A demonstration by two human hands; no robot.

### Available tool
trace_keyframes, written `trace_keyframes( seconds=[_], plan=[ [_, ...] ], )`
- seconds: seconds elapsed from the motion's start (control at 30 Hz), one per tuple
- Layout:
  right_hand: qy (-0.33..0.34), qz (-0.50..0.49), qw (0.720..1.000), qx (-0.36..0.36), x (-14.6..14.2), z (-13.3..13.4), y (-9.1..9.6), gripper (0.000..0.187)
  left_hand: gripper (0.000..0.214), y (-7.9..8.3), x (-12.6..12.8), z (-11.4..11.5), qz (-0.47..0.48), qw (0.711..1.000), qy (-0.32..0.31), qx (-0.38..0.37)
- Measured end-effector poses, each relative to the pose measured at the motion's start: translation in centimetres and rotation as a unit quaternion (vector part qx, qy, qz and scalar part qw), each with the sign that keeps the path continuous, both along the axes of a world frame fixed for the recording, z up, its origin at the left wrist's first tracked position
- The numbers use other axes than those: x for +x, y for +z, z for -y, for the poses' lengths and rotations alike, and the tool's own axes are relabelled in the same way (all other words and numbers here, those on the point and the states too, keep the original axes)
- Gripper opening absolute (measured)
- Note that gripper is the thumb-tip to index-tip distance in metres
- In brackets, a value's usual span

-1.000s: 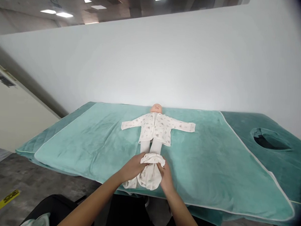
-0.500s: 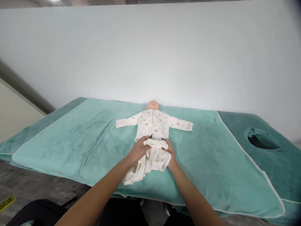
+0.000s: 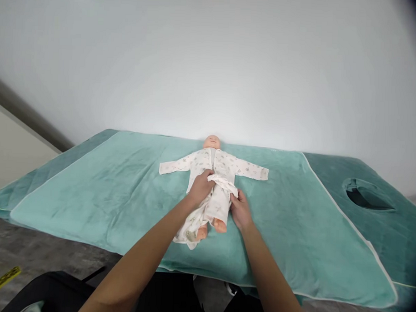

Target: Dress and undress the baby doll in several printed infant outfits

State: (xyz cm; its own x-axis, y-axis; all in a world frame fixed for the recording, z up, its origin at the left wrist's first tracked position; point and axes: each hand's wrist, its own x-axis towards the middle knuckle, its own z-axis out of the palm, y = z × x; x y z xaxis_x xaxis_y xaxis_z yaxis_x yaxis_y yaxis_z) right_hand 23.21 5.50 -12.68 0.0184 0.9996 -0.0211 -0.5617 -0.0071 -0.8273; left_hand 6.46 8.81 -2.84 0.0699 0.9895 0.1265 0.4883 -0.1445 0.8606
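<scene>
A baby doll (image 3: 214, 161) lies on its back mid-towel, head toward 12 o'clock, bare feet toward 6 o'clock, and sleeved arms spread to 9 and 3. Its white trousers (image 3: 220, 206) cover the legs, with the waistband bunched at the belly. The left hand (image 3: 200, 188) is clenched on that waistband at the doll's 9 o'clock side. The right hand (image 3: 240, 211) pinches the trousers' edge at the hip, at 3 o'clock. The teal towel (image 3: 107, 193) covers a darker massage bed (image 3: 396, 235), whose face hole (image 3: 367, 198) lies well apart at 3 o'clock.
</scene>
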Motion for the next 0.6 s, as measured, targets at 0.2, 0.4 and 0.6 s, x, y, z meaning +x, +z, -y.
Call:
trace_keyframes(
  seconds=[0.2,0.4,0.6],
  plan=[
    [-0.084,0.004,0.996,0.009,-0.1,-0.7,-0.8,0.025,0.023,0.8,-2.4,2.1,0.17,0.975,-0.071,-0.125],
    [-0.056,0.017,0.998,0.01,-0.2,-0.7,-0.1,0.022,0.03,2.7,-5.4,2.6,0.255,0.913,-0.209,-0.238],
    [-0.024,0.016,1.0,0.003,0.5,-1.0,-0.5,0.024,0.018,4.2,-8.3,2.0,0.399,0.895,-0.157,-0.123]
  ],
)
